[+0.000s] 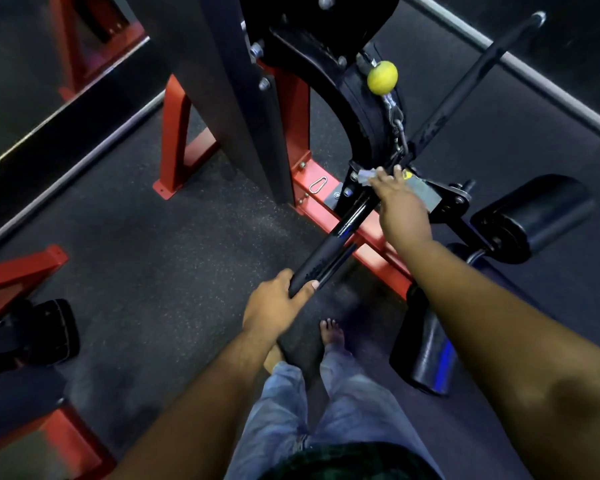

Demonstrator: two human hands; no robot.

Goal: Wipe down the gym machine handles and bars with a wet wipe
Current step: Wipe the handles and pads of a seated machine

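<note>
A long black pull bar [329, 244] hangs from a chain [397, 133] below a yellow ball stopper [382, 77]. The bar runs from its near rubber grip at lower left up to its far end [537, 20] at upper right. My left hand [278, 303] grips the near end of the bar. My right hand [397, 199] reaches over the bar's middle by the chain link and holds a white wet wipe [368, 174] against it; the wipe peeks out past the fingers.
The red machine frame [371, 237] lies on the dark rubber floor under the bar. Black roller pads [530, 216] stand at the right. A grey upright column [243, 98] rises behind. My bare foot [331, 332] stands below the bar. More red frames stand at left.
</note>
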